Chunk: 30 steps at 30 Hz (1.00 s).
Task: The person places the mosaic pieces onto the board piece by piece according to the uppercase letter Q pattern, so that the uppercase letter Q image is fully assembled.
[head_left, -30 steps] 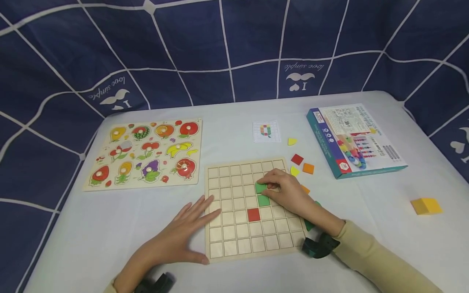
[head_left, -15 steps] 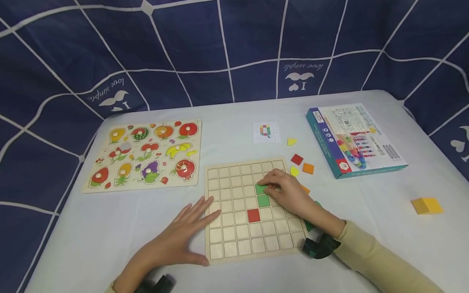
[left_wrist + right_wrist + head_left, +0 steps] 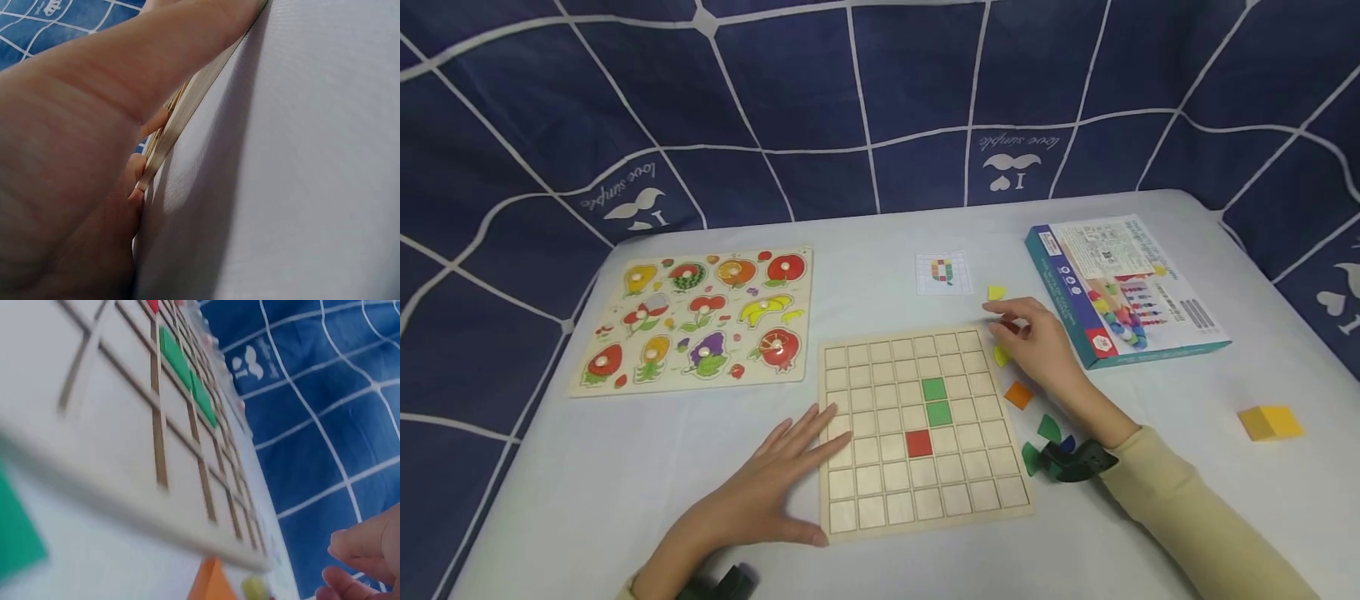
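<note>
A fruit puzzle board (image 3: pixel 680 307), a teal-edged box (image 3: pixel 1127 287) and a yellow block (image 3: pixel 1270 423) lie before a navy, white-lined cloth (image 3: pixel 820 92).

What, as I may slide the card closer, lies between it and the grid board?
The head view shows bare white cloth between card and grid board.

Wide lane visible, fruit puzzle (image 3: pixel 692 323) to printed card (image 3: pixel 943 273). Left hand (image 3: pixel 767 475) blocks left edge of grid board (image 3: pixel 891 419); box (image 3: pixel 1129 292) flanks right hand (image 3: pixel 1034 335).

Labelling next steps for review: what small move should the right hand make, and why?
Probably pinch and lift the loose red piece: the right hand is at it, grip unclear, and the grid board shows many unfilled cells.
</note>
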Available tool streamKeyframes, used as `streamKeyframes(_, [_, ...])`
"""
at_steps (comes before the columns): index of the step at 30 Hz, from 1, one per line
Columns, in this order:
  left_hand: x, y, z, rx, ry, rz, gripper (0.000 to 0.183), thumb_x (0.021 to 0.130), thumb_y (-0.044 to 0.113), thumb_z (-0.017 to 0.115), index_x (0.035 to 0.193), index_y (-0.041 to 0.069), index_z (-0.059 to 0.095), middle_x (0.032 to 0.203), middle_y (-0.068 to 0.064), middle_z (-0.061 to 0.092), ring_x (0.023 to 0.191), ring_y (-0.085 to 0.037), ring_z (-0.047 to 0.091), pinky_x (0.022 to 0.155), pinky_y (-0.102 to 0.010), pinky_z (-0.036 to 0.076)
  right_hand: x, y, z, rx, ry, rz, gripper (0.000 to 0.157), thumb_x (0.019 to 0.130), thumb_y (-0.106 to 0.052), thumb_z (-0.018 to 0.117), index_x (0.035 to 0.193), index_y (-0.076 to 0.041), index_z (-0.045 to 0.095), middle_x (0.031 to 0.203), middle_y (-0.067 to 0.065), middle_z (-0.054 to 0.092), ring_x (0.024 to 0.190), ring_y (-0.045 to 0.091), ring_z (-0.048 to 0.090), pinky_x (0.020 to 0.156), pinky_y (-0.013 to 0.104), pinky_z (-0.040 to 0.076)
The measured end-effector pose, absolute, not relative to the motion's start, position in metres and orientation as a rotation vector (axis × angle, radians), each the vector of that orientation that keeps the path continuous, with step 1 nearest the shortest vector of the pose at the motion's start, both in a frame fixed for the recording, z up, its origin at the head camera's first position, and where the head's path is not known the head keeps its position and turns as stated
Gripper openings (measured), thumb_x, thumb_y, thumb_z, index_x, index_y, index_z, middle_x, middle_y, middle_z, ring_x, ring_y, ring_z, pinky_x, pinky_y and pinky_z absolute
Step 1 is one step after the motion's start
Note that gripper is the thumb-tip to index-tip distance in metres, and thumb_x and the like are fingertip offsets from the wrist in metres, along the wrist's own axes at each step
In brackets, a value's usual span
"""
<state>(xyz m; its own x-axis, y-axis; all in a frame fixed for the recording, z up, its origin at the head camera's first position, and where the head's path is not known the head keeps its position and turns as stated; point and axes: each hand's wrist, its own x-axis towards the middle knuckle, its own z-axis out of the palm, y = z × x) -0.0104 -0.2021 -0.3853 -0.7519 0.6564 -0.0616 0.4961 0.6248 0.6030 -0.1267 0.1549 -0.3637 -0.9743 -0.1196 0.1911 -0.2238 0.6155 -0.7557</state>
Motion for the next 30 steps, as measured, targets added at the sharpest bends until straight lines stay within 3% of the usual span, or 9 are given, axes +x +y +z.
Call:
streamKeyframes(5, [-0.01,-0.202,-0.386,0.934,2.569,0.832,0.108,0.058,0.068,0.07,0.148,0.027,0.028,0.156,0.0,0.004,0.14,-0.023,0.0,0.108,-0.05,0.002,-0.13,0.166,-0.374,0.249,-2.751,1.277,0.029,0.086,0.0,0.062,0.115,0.001,0.064,0.103,0.017,0.056,0.09,0.028,0.049,0.077,0.039,0.041])
streamKeyframes(11, [-0.01,-0.202,-0.387,0.928,2.582,0.834,0.108,0.057,0.067,0.07,0.148,0.027,0.028,0.156,0.001,0.004,0.14,-0.022,0.0,0.109,-0.041,-0.002,-0.129,0.173,-0.38,0.27,-2.795,1.213,0.035,0.083,0.003,0.065,0.117,0.002,0.061,0.105,0.017,0.056,0.091,0.029,0.05,0.077,0.04,0.043])
streamKeyframes(21, [-0.012,-0.202,-0.386,0.957,2.591,0.83,0.108,0.058,0.066,0.071,0.148,0.027,0.028,0.156,-0.001,0.005,0.14,-0.025,0.001,0.106,-0.054,0.006,-0.131,0.173,-0.383,0.296,-2.745,1.12,0.032,0.079,0.005,0.068,0.111,0.002,0.063,0.093,0.015,0.057,0.081,0.026,0.052,0.069,0.037,0.042])
streamKeyframes(30, [-0.01,-0.202,-0.384,0.917,2.567,0.842,0.108,0.058,0.065,0.073,0.148,0.027,0.028,0.156,0.0,0.004,0.14,-0.024,0.001,0.107,-0.055,0.005,-0.133,0.172,-0.386,0.248,-2.76,1.077,0.032,0.08,0.002,0.069,0.111,0.003,0.063,0.093,0.015,0.056,0.078,0.025,0.05,0.065,0.035,0.04])
